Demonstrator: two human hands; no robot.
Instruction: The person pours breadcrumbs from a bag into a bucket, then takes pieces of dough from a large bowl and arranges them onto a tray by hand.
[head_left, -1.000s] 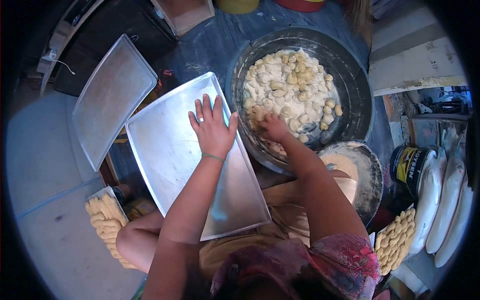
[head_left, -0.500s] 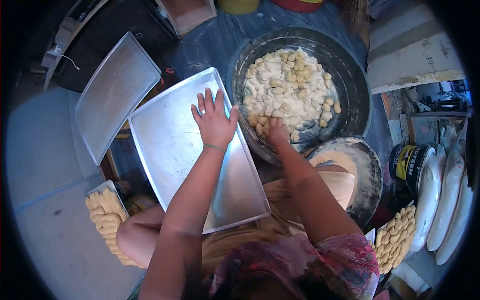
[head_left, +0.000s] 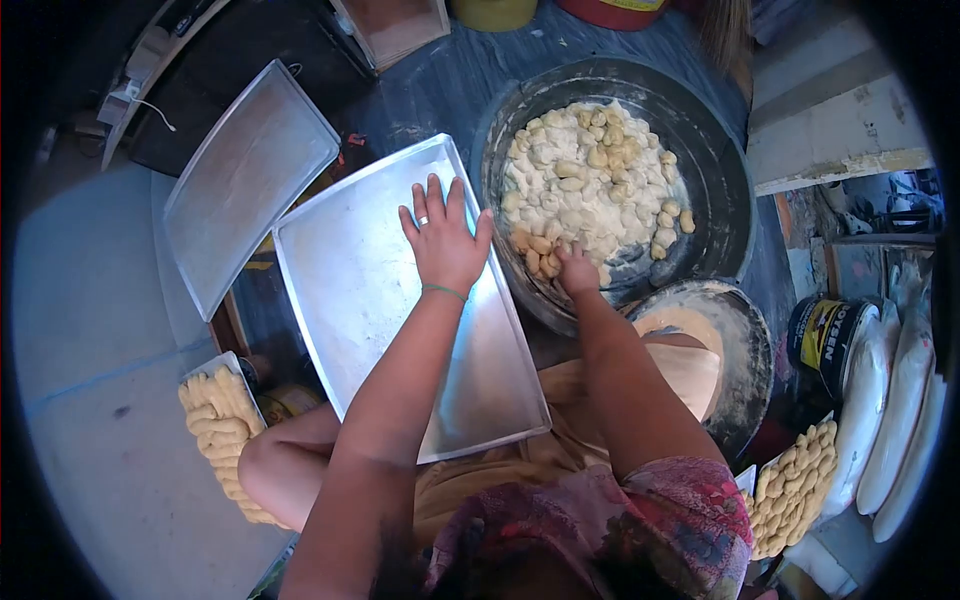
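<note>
My left hand (head_left: 447,245) lies flat with its fingers spread on the bare metal baking tray (head_left: 340,300), which rests tilted across my lap. A ring and a green wrist band show on it. My right hand (head_left: 577,270) reaches into the big dark basin (head_left: 715,225). Its fingers are curled down at the near left edge of the heap, around a dough piece partly hidden by them. Yellowish dough pieces (head_left: 541,262) lie close beside its thumb. The rest of the heap is floury dough pieces (head_left: 590,170), most of them coated white.
A second metal tray (head_left: 250,180) leans at left. A floury round pan (head_left: 745,350) stands by my right knee. Trays of shaped dough (head_left: 222,425) and of small dough pieces (head_left: 795,490) flank me. A paint bucket (head_left: 828,335) and filled plastic bags (head_left: 868,410) are at right.
My right hand has drawn back slightly from the dough, uncovering more of the yellowish pieces beside it. My left hand stays on the tray. The whole view has shifted a little.
</note>
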